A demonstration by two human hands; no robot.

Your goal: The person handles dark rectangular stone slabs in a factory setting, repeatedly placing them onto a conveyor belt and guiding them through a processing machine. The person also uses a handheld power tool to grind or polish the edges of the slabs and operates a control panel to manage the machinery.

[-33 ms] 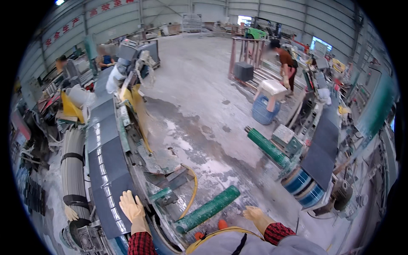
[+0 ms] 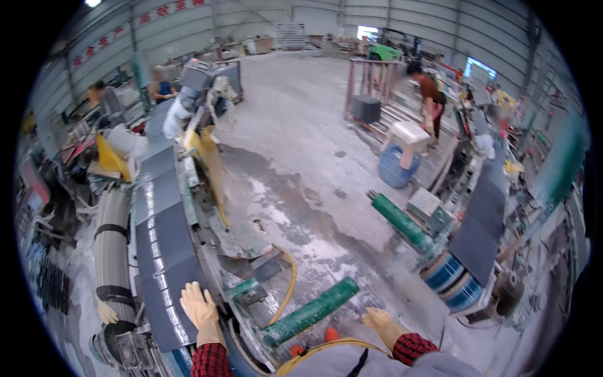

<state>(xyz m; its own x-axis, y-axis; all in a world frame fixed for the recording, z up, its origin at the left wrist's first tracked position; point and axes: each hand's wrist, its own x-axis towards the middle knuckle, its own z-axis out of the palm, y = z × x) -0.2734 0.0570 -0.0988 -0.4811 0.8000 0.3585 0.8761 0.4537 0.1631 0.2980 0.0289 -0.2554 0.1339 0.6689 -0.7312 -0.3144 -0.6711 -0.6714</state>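
My left hand [image 2: 200, 306], in a cream rubber glove, rests with fingers spread at the right edge of a dark grey slab [image 2: 179, 251]. The slab is one of several in a row along a conveyor on my left. A line of bright reflections runs down the row. My right hand [image 2: 384, 325], gloved the same way, is in front of my apron with its fingers stretched out and nothing visible in them. Nearest to it is a green roller [image 2: 311, 311] that slants out from the conveyor's side. I cannot tell how firmly the left palm presses the slab.
A second conveyor with dark slabs [image 2: 478, 223] and blue belts [image 2: 466, 290] runs along the right, beside another green roller [image 2: 402, 223]. A yellow hose [image 2: 293, 283] loops nearby. Farther off, a person [image 2: 431, 97] bends near a blue barrel [image 2: 397, 166] and a rack [image 2: 370, 81].
The whole view has shifted slightly, so the surroundings sit a little farther right and lower. Both my hands keep nearly the same pose, the left at the slab's edge.
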